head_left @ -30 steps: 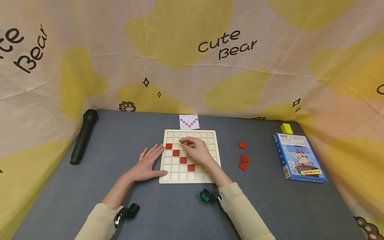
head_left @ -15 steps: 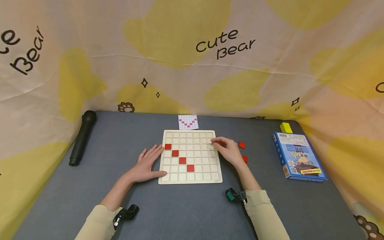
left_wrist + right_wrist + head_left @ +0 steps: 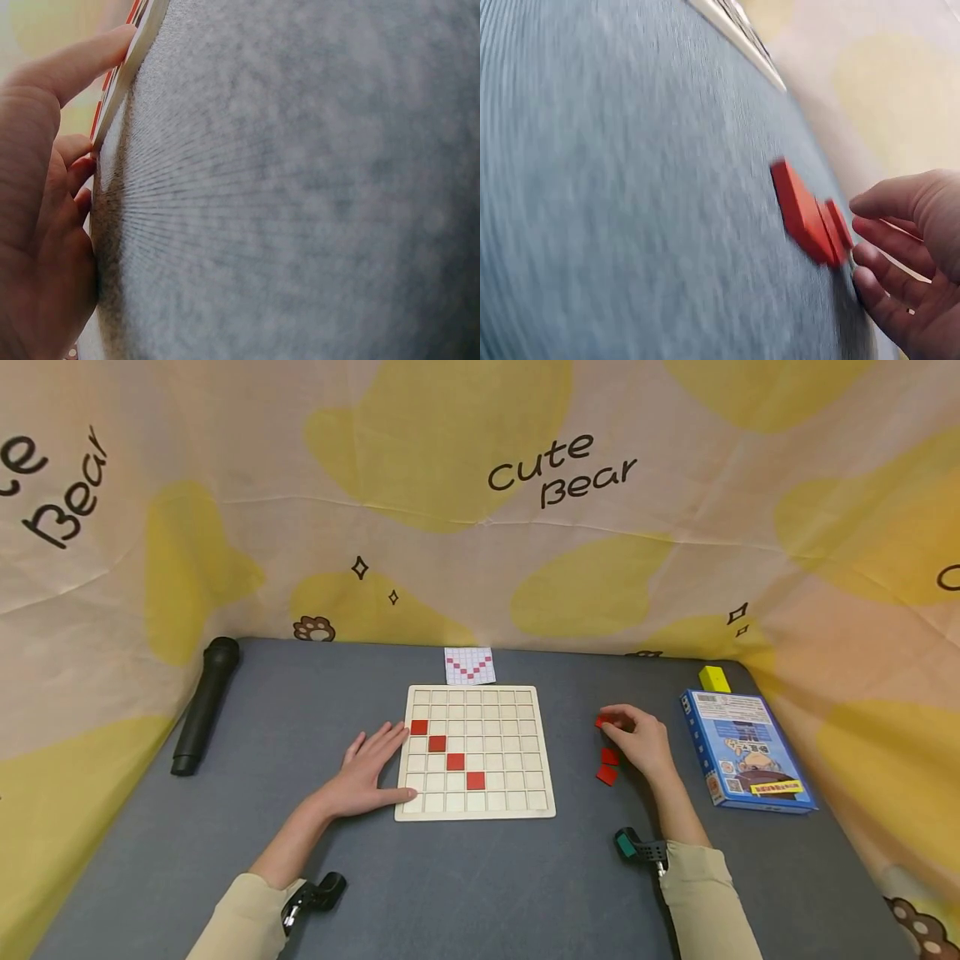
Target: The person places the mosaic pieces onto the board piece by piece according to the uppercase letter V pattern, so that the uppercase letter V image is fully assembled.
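Note:
A cream grid board (image 3: 517,743) lies in the middle of the table, with several red square tiles (image 3: 456,762) set in a slanting line of cells. My left hand (image 3: 366,778) rests at its left edge, fingers spread and thumb on the near left corner. To the board's right, my right hand (image 3: 641,742) is over the farthest loose red tile (image 3: 599,721), thumb and index finger apart around it and partly covering it. Two more loose tiles (image 3: 607,775) lie just nearer. In the right wrist view, the fingertips are right beside the red tiles (image 3: 802,214).
Behind the board lies a small card (image 3: 470,666) printed with a pink V of squares. A black microphone (image 3: 206,706) lies at the left. A blue box (image 3: 750,752) and a yellow block (image 3: 715,679) are at the right. A patterned cloth (image 3: 450,485) hangs behind the table.
My right hand has moved right, from above the board to the loose red tiles. My left hand has stayed at the board's edge.

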`<state>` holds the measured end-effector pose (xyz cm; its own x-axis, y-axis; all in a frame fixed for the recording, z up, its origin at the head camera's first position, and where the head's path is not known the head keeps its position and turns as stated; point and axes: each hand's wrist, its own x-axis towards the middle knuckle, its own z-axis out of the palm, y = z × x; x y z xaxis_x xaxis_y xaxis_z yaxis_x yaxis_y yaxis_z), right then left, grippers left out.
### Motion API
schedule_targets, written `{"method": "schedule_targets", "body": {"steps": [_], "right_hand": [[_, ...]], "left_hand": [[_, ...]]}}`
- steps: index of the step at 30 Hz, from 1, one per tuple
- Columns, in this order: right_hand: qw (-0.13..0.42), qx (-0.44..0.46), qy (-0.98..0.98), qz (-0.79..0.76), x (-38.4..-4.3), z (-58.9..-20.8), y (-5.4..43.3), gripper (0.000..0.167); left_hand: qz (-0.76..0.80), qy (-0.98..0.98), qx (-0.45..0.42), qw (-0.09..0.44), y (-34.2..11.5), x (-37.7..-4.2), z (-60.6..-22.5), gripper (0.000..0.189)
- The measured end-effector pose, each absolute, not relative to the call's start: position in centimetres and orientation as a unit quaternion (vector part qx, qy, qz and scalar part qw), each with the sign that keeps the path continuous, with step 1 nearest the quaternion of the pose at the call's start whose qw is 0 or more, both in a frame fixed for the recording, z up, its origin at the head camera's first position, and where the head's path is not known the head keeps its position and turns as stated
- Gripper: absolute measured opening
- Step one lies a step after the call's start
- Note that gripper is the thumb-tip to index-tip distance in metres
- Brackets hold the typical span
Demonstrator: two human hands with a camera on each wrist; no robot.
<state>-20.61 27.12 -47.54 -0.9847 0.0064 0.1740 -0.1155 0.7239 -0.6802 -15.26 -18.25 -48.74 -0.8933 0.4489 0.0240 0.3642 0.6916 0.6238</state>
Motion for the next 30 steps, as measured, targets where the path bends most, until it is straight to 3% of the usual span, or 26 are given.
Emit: {"method": "schedule_targets", "body": {"steps": [10, 18, 30], "right_hand": [[0.06, 0.028, -0.931, 0.359, -20.5, -48.0, 28.0, 0.031], [0.07, 0.037, -0.932, 0.354, -20.6, -48.1, 27.7, 0.028], [0.055, 0.075, -0.911, 0.402, -19.1, -47.4, 22.9, 0.027]], "left_hand": [[0.327, 0.916, 0.224, 0.062, -18.3, -15.2, -48.7, 0.097], [0.329, 0.915, 0.224, 0.063, -18.3, -15.3, -48.7, 0.097], [0.332, 0.914, 0.227, 0.058, -18.4, -15.3, -48.7, 0.097]]}}
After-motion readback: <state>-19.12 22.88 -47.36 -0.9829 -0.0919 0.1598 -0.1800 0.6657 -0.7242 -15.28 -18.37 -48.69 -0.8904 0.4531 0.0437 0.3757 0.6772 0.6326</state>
